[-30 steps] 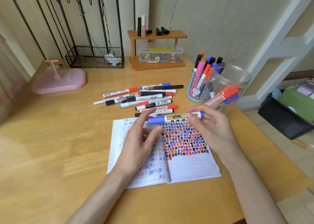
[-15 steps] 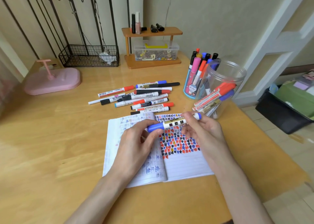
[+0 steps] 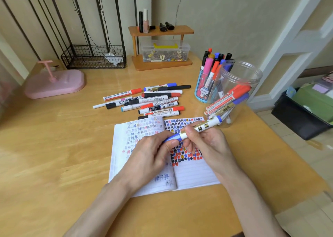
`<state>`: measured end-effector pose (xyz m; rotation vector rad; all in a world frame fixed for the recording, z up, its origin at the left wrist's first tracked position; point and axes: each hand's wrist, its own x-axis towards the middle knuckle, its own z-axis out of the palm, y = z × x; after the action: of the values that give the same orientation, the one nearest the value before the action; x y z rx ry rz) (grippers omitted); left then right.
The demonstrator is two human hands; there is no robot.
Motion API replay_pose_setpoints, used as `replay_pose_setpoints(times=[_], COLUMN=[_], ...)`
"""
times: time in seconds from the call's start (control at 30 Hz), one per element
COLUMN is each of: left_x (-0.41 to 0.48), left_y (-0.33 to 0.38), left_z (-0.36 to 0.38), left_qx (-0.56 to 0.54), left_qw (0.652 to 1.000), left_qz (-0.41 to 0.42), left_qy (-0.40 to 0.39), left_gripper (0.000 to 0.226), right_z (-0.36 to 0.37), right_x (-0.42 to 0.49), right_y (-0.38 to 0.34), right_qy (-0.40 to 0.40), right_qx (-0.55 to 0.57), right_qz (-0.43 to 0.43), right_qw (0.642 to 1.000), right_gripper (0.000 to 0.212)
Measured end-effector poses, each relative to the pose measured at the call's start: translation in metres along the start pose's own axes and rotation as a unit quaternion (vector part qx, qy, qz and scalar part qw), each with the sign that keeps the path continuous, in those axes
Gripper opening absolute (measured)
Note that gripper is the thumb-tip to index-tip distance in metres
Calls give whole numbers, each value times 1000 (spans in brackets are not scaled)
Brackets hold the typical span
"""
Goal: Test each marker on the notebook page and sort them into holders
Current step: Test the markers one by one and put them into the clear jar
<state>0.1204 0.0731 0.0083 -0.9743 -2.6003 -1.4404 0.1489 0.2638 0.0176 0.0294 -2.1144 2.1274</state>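
Note:
A blue-capped marker (image 3: pixel 201 127) lies across both my hands above the open notebook (image 3: pixel 191 172). My left hand (image 3: pixel 151 152) grips its blue cap at the left end. My right hand (image 3: pixel 209 143) pinches the white barrel. The cap still sits on the barrel. The page under my hands is covered with red, blue and black test marks. Several loose markers (image 3: pixel 153 100) lie in a pile beyond the notebook. A blue pen cup (image 3: pixel 203 91) and a clear plastic jar (image 3: pixel 239 85) stand at the right, each with markers inside.
A pink stand (image 3: pixel 55 82) sits at the far left of the wooden desk (image 3: pixel 54 155). A wire basket (image 3: pixel 93 58) and a small wooden shelf (image 3: pixel 161 47) with a clear box stand along the wall. The desk's right edge drops to the floor, where a black bin (image 3: pixel 297 121) stands.
Both hands brought the marker down closer to the page. My left hand went from open beside the marker to gripping its blue cap. The right hand slid along the barrel toward the cap.

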Motion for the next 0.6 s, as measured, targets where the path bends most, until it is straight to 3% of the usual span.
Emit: replay_pose_setpoints(times=[0.2,0.4,0.6], left_x=[0,-3,-6], left_y=[-4,-6,-4], left_z=[-4,-2,-1], left_qx=[-53,62,88], left_qw=[998,998,995], left_qz=[-16,0,37], left_qy=[-23,31,0], left_gripper=[27,15,24], right_z=[3,17,13], right_x=[-2,-5,-5], right_y=[-1,3,5], right_qy=[-5,51,54], right_qx=[9,6,-2], right_qz=[-4,13,20], right_qw=[1000,999,998], right_gripper=[25,42,45])
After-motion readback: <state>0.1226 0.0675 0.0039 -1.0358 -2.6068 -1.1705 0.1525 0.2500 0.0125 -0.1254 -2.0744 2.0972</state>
